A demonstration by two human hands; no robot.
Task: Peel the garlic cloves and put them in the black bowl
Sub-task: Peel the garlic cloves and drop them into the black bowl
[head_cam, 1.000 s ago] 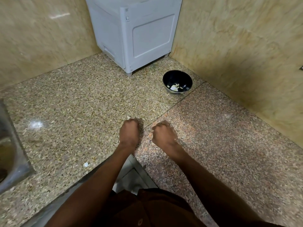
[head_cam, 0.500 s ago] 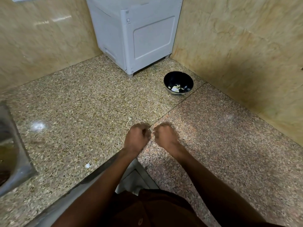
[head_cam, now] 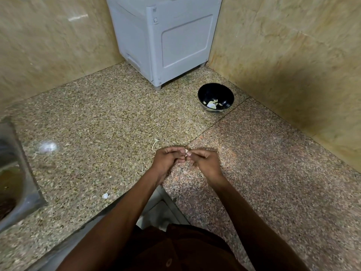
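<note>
Both my hands pinching one garlic clove over the counter, bowl far off.

My left hand (head_cam: 168, 160) and right hand (head_cam: 205, 161) meet fingertip to fingertip, curled round a small pale garlic clove (head_cam: 188, 153) held between them above the speckled counter (head_cam: 97, 124). Black bowl (head_cam: 215, 94) sits well apart, near the wall corner just beside the grey appliance (head_cam: 166, 36), with pale cloves (head_cam: 212, 104) inside. Loose skin strip (head_cam: 155, 144) lies near my left hand; white scrap (head_cam: 105, 195) by the counter edge. Sink (head_cam: 11, 173) at left.
</note>
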